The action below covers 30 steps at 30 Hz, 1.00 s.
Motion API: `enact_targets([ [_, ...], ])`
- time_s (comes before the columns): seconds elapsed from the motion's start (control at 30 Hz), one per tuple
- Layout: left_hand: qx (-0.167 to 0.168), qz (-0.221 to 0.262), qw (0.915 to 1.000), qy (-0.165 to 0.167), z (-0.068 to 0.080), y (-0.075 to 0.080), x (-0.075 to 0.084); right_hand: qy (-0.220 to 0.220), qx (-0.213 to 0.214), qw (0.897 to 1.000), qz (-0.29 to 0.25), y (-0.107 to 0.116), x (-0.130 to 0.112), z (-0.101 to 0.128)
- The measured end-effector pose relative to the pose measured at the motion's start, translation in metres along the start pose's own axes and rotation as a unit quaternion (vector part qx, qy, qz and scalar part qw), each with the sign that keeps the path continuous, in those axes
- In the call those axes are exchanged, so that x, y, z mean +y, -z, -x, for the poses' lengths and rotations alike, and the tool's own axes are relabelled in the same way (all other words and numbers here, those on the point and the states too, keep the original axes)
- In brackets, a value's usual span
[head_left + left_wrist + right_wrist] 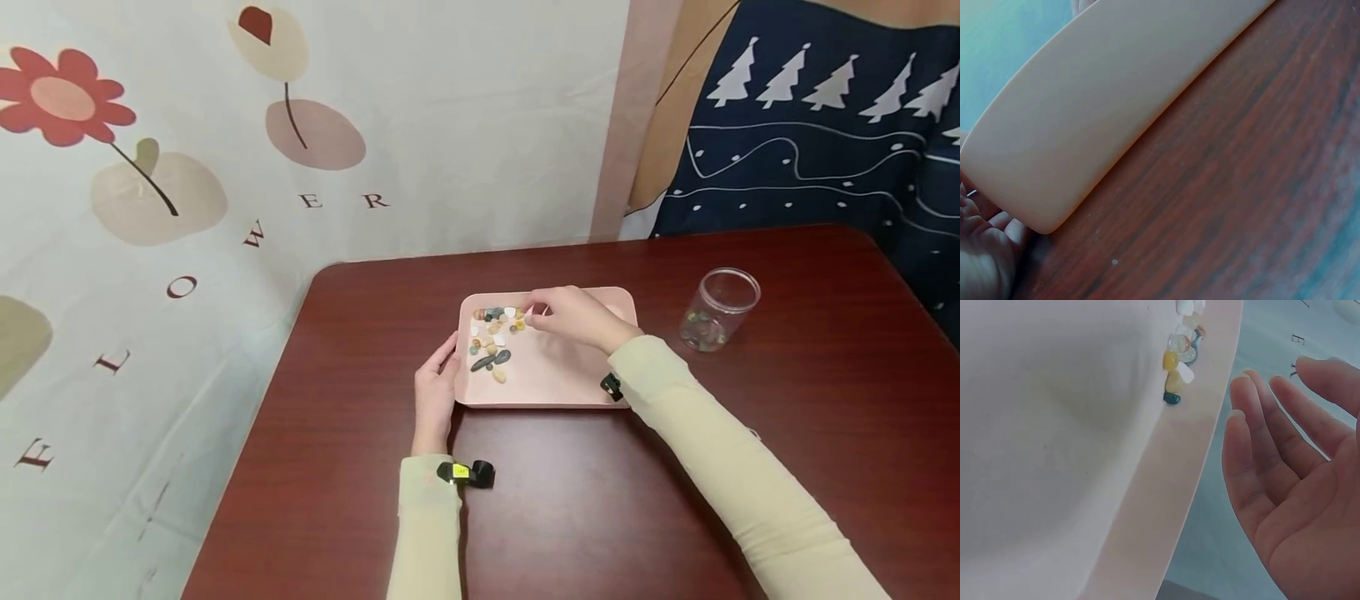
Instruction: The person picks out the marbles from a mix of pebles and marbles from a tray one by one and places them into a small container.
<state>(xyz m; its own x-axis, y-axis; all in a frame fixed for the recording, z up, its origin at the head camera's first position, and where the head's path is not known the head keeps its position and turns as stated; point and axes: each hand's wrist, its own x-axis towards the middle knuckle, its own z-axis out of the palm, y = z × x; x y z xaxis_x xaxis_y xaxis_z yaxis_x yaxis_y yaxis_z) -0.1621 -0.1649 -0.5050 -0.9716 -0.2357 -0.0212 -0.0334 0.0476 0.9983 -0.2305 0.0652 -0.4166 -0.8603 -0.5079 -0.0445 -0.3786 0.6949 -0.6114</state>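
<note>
A pink tray (555,375) lies on the table, with several small stones in white, yellow, brown and green gathered along its left side. Two longer dark stones (491,362) are among them. My left hand (437,392) holds the tray at its left edge, near the front corner; in the left wrist view its fingers (1004,225) curl by that corner. Over the back of the tray, my right hand (573,317) hovers with its fingertips beside the stones. The right wrist view has this hand's fingers loosely bent, thumb apart, nothing visible between them.
To the right of the tray stands a clear round jar (720,308) with some small stones at its bottom. The dark red wooden table (570,500) meets a flower-print cloth (450,125) behind. A dark blue cloth with white trees (810,150) hangs at the back right.
</note>
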Motion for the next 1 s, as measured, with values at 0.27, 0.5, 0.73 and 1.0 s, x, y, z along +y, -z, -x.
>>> enact_targets([
  [0.27, 0.003, -0.006, 1.0000, -0.003, -0.001, 0.002, 0.004, 0.004, 0.009, 1.000, 0.008, -0.002, -0.001, -0.008],
  [0.5, 0.001, 0.009, 1.0000, 0.000, -0.002, 0.003, 0.003, -0.001, 0.002, 1.000, 0.027, -0.010, 0.002, -0.018],
  [0.73, 0.003, 0.016, 0.9999, 0.002, 0.000, 0.003, 0.001, -0.006, -0.010, 0.999, 0.052, -0.020, -0.001, -0.026],
  [1.0, -0.005, 0.021, 0.9997, 0.009, 0.001, 0.000, 0.001, -0.015, -0.027, 0.998, 0.047, -0.028, 0.002, -0.028],
])
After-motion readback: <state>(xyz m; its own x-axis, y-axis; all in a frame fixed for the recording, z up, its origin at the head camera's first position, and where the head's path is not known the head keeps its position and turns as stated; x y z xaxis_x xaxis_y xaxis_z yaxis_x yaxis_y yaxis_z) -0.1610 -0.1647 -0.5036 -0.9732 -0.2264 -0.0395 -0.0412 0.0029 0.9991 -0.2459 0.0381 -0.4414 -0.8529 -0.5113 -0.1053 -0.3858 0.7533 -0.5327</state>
